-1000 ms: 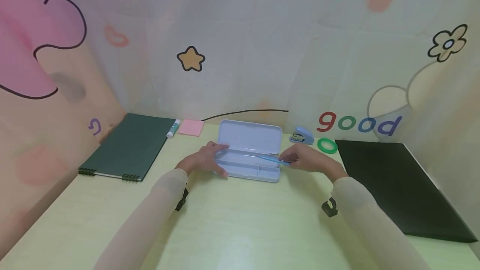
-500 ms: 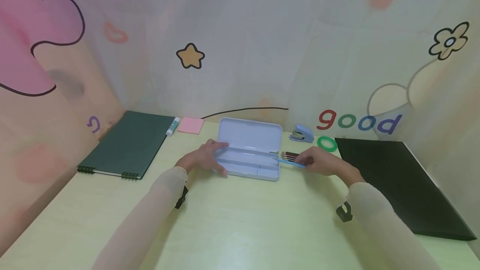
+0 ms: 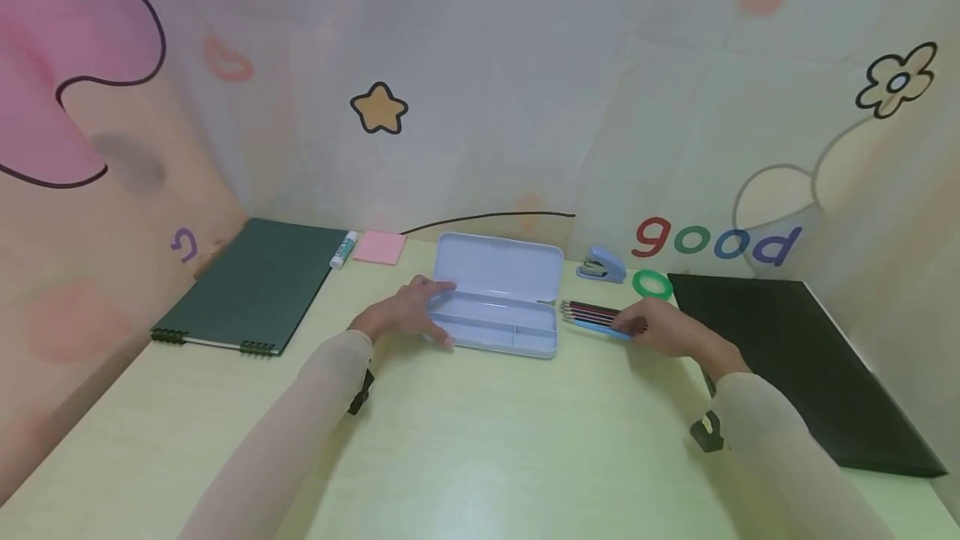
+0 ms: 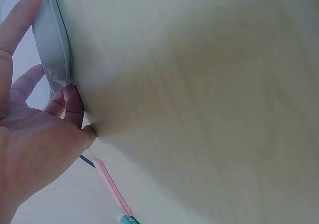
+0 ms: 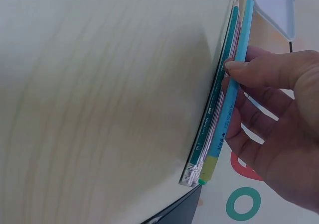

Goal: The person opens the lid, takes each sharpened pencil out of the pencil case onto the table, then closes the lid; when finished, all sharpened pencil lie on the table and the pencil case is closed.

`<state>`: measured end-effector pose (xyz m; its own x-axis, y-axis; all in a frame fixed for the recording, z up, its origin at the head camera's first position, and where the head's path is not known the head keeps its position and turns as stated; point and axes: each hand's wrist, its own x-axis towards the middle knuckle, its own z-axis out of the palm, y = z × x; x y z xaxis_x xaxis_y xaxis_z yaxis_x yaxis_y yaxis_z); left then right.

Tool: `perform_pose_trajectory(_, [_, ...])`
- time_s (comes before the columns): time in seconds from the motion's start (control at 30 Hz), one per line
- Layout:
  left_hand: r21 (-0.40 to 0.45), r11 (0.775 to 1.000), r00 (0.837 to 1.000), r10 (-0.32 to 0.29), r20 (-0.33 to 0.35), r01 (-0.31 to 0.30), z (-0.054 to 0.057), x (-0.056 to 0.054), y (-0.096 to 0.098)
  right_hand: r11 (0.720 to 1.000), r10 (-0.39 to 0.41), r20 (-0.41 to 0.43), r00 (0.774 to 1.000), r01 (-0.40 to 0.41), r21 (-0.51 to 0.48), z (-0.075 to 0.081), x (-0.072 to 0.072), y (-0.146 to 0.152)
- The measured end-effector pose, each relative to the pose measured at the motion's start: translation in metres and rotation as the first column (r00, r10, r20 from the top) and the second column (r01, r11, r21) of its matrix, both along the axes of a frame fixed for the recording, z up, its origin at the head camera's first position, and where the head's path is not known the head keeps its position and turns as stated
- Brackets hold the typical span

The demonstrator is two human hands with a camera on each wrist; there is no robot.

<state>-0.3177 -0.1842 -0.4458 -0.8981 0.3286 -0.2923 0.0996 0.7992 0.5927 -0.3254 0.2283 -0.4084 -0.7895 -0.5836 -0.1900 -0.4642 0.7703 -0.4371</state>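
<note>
A pale blue pencil case [image 3: 498,269] lies with its lid raised and its trays facing up. My left hand [image 3: 401,312] grips the left end of the case, thumb at the front and fingers toward the hinge side. To the right of the case, my right hand [image 3: 663,327] pinches a light blue pencil [image 5: 234,99] between thumb and fingers, low over the table. Right beside it lies a row of several dark pencils [image 3: 588,309]; a green pencil [image 5: 212,104] among them shows in the right wrist view.
A green spiral notebook [image 3: 255,286], a glue stick [image 3: 342,249] and pink sticky notes [image 3: 380,247] lie on the left. Behind my right hand are a blue stapler [image 3: 602,264] and a green tape roll [image 3: 652,283]. A black flat board [image 3: 802,373] covers the table's right side.
My right hand has moved right with the blue pencil, out from over the pencil case and down beside the dark pencils. My left hand has stayed on the case.
</note>
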Motion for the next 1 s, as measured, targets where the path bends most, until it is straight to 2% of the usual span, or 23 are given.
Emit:
perform_pose_trajectory(0.27, [0.015, 1.000, 1.000, -0.004, 0.001, 0.004, -0.001, 0.001, -0.001, 0.999, -0.032, -0.017, 0.999, 0.032, 0.000, -0.009, 0.000, -0.002])
perform_pose_trajectory(0.47, [0.009, 1.000, 1.000, -0.012, -0.013, 0.012, -0.002, 0.001, -0.002, 0.997, -0.081, -0.065, 0.995, 0.080, -0.016, -0.014, 0.000, -0.003])
perform_pose_trajectory(0.63, [0.002, 1.000, 1.000, -0.013, -0.018, 0.013, -0.001, 0.001, -0.002, 0.994, -0.113, -0.103, 0.988, 0.112, -0.017, -0.015, 0.001, -0.002])
perform_pose_trajectory(1.0, [0.003, 1.000, 1.000, -0.011, -0.009, 0.011, 0.000, 0.001, -0.002, 0.987, -0.159, -0.110, 0.981, 0.159, -0.008, -0.017, -0.001, 0.001])
